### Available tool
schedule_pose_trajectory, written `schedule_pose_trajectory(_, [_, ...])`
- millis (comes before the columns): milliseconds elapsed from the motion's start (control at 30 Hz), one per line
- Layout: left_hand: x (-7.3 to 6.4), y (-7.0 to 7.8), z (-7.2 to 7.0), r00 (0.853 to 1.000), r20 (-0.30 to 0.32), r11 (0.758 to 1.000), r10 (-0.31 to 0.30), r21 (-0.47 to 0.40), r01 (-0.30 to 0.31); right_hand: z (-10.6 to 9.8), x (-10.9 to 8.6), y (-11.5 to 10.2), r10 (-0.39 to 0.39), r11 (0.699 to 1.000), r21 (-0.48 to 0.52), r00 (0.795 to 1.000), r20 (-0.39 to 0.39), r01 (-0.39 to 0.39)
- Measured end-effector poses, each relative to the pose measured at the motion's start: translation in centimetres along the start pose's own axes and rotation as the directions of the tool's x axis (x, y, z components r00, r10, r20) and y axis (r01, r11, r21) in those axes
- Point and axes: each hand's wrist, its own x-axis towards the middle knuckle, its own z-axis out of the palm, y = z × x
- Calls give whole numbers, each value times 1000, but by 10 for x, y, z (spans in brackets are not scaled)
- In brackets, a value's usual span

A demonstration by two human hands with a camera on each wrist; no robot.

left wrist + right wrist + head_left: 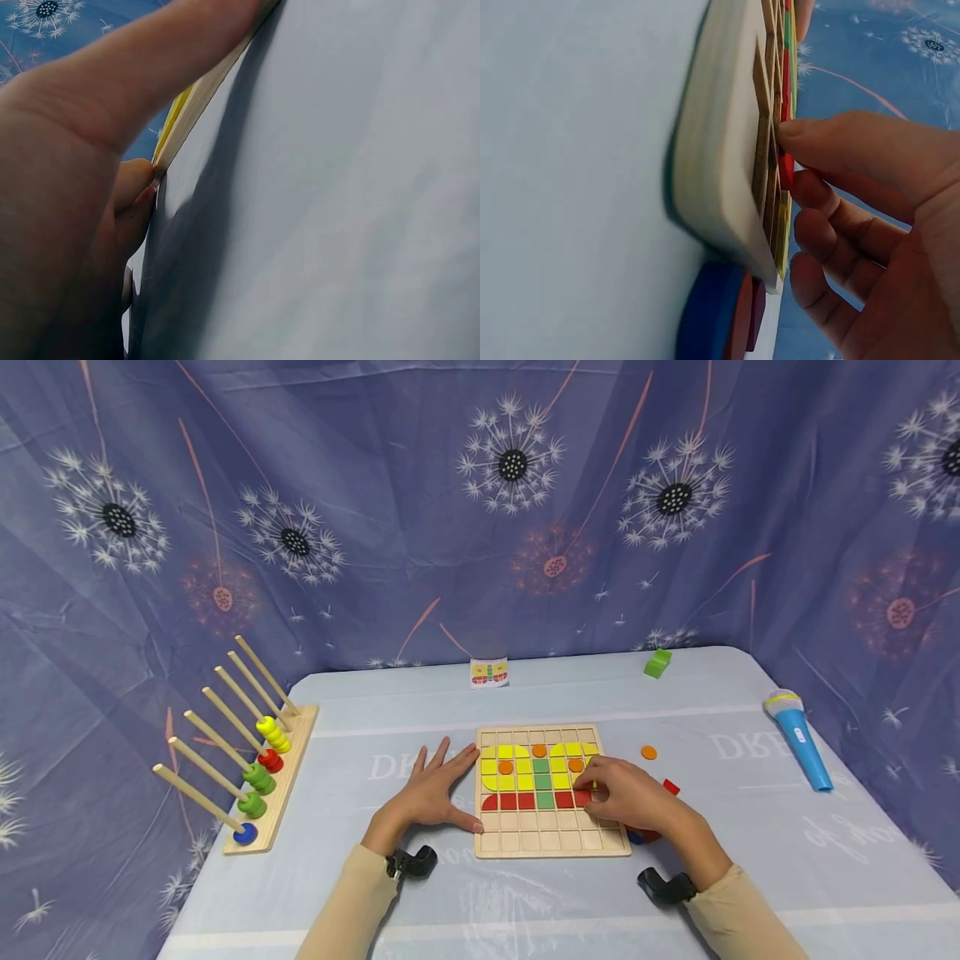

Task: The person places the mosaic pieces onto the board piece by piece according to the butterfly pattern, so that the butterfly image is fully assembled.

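A wooden grid board (528, 843) lies flat on the table with yellow, orange, green and red tiles in its cells. My left hand (429, 795) is spread at the board's left edge, its thumb and fingertips touching the wood; the left wrist view shows the thumb (150, 64) along that side. Over the right part of the board, my right hand (633, 795) pinches a red tile (787, 172) between thumb and fingers, at the right end of the red row. The tile sits at its cell, partly hidden by the fingertips. The lower rows show bare wood.
Beside the board's right edge lie blue and red pieces (709, 315), partly under my right arm, and an orange disc (648, 752). A patterned card (489, 673) and green block (657, 663) are at the back. A peg rack (288, 793) stands left; a toy microphone (804, 745) lies right.
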Motion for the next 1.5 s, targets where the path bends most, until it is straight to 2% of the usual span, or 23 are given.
schedule_pose_trajectory(233, [-1, 1, 0, 1000, -4, 1000, 4, -7, -4, 1, -2, -1, 12, 1000, 0, 1000, 13, -12])
schedule_pose_trajectory(333, [-1, 0, 0, 1000, 1, 1000, -1, -4, 1, -2, -6, 2, 15, 999, 37, 1000, -5, -14])
schedule_pose_trajectory(500, [0, -1, 1, 1000, 2, 1000, -4, -3, 4, -11, -17, 13, 41, 993, 111, 998, -41, -37])
schedule_pose_trajectory(667, [-1, -1, 1, 1000, 4, 1000, 0, -1, 0, -19, -31, 28, 81, 991, 114, 995, -62, -74])
schedule_pose_trajectory(733, [-1, -1, 2, 1000, 1, 1000, 3, 4, -3, -20, -35, 32, 84, 990, 119, 995, -57, -77])
schedule_pose_trajectory(900, [-1, -2, 1, 1000, -5, 1000, 3, 8, -3, -17, -40, 38, 117, 987, 107, 993, 11, -118])
schedule_pose_trajectory(1067, [-1, -1, 1, 1000, -13, 1000, 8, -15, -8, -13, -38, 39, 159, 983, 91, 987, 6, -158])
schedule_pose_trajectory(1200, [-1, -1, 1, 1000, -7, 1000, 3, -20, -4, -12, -35, 39, 216, 975, 60, 976, -7, -215])
schedule_pose_trajectory(1367, [-1, -1, 1, 1000, -3, 1000, 2, -18, -2, -14, -35, 39, 313, 950, -4, 950, -16, -313])
schedule_pose_trajectory(1500, [-1, -1, 0, 1000, -1, 1000, 5, -19, -5, -16, -37, 39, 322, 947, 3, 947, 6, -322])
